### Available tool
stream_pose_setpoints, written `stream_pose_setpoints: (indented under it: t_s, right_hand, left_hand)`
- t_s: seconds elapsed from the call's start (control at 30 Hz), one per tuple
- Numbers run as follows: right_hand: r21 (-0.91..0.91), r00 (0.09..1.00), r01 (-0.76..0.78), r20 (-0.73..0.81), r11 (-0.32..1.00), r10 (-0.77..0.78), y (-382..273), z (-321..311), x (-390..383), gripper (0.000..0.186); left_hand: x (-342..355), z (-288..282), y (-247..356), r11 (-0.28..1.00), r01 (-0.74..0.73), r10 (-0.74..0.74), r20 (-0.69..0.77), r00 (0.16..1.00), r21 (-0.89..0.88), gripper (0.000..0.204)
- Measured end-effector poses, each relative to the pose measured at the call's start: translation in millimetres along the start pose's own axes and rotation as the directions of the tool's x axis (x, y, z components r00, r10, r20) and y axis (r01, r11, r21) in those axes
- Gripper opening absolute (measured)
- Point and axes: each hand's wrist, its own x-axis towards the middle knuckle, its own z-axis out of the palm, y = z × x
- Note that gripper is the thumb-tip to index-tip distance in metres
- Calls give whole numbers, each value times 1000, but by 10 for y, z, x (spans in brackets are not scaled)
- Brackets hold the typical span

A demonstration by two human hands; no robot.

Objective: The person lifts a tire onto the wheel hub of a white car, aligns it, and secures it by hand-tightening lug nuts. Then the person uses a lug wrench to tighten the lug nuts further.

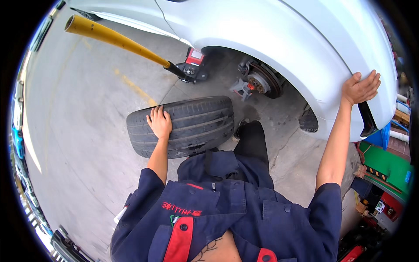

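My left hand (160, 122) lies on the tread of a black tyre (196, 124), fingers spread and not wrapped round it. The tyre stands on its tread beside my legs. Off to the right, my right hand (361, 89) rests flat on the white car's (279, 30) front body panel, fingers stretched out. Inside the wheel arch, the bare hub and brake disc (262, 81) show with no wheel on them. Close to the disc, a grey stand with a red top (241, 88) is on the floor under the car.
A floor jack (192, 67) stands by the car's side, its long yellow handle (118, 40) slanting up to the left. At the right are a green bench or cabinet (388, 168) and a red box (391, 207). Parked vehicles line the far left edge.
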Motion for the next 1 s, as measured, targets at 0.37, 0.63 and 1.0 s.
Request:
stream_pose_setpoints:
  t_s: [0.37, 0.63, 1.0]
  right_hand:
    - [22, 997, 52, -55, 998, -50, 83, 45, -25, 54]
    - [22, 995, 85, -59, 996, -83, 46, -23, 22, 54]
    - [17, 994, 85, -72, 996, -84, 97, 111, -50, 53]
  left_hand:
    - [51, 52, -1, 998, 39, -43, -76, 996, -58, 36]
    - [-24, 48, 20, 996, 15, -22, -83, 996, -87, 36]
    - [-110, 26, -176, 995, 26, -33, -73, 997, -93, 35]
